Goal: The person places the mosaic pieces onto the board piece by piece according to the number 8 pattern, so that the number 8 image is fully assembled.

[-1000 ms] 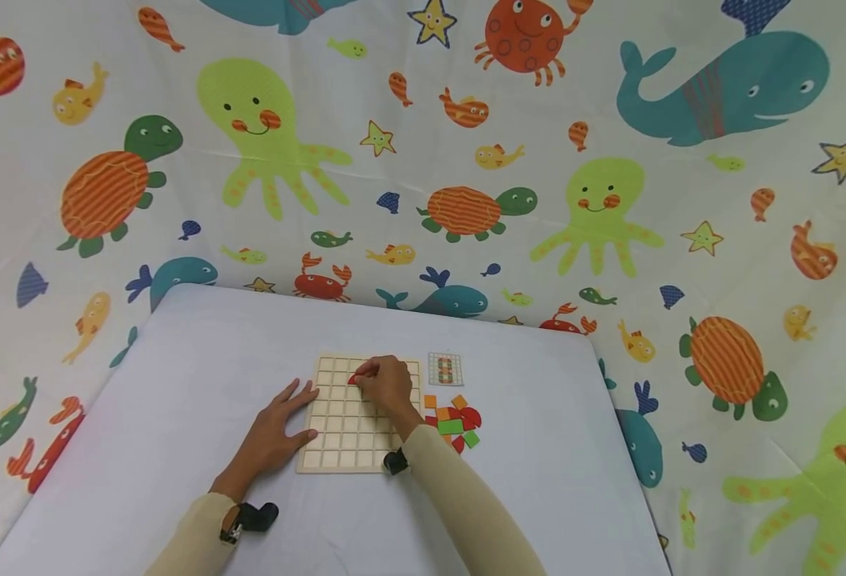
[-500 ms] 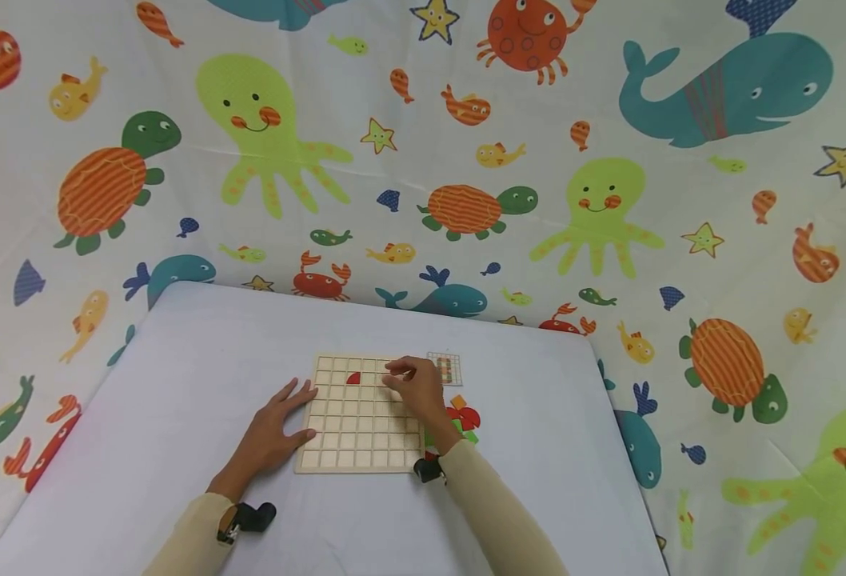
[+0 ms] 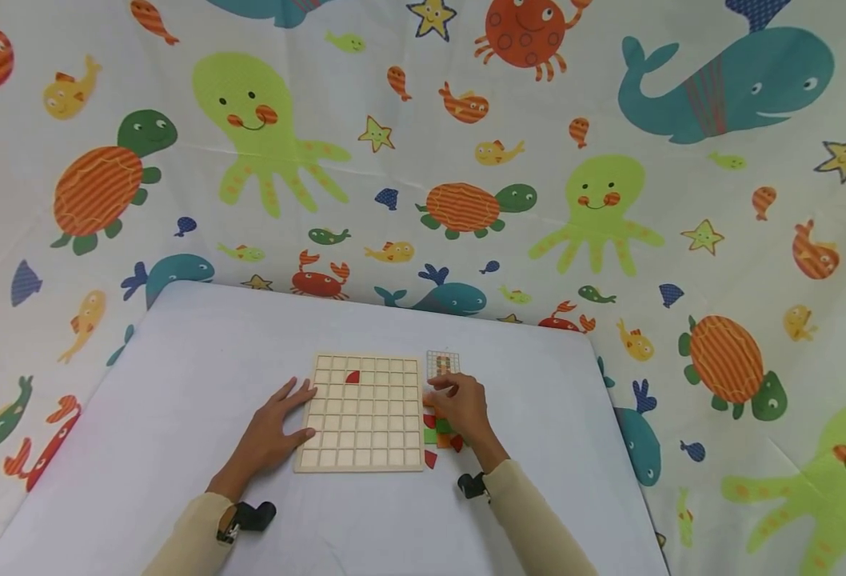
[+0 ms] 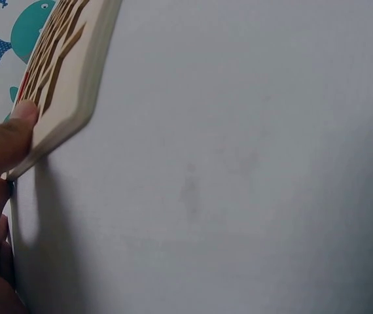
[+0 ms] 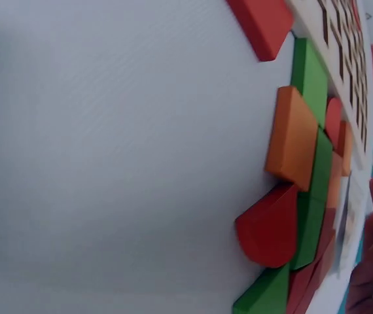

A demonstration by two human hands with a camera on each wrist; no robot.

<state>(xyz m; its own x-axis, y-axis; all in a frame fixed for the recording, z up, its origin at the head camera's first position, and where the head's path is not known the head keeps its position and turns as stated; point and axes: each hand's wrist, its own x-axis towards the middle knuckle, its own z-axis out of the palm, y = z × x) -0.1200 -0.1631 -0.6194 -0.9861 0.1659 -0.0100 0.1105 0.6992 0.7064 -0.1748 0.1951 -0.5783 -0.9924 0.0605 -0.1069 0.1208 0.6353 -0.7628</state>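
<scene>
Grid board (image 3: 365, 433): left hand (image 3: 275, 424) splayed, touching; right hand (image 3: 465, 406) relaxed; only right-wrist view shows thickness of blocks (image 5: 295, 140).

On my head feed, I see a plain beige fabric sleeve (image 3: 187, 538) at the lower left and a matching beige fabric sleeve (image 3: 538, 520) at the lower right, both long. At the left cuff I make out a black, rounded wrist unit (image 3: 256, 517) on a dark strap with pale flecks (image 3: 228, 526); a similar black wrist unit (image 3: 470, 485) sits by the right cuff, its strap mostly hidden from me.
</scene>
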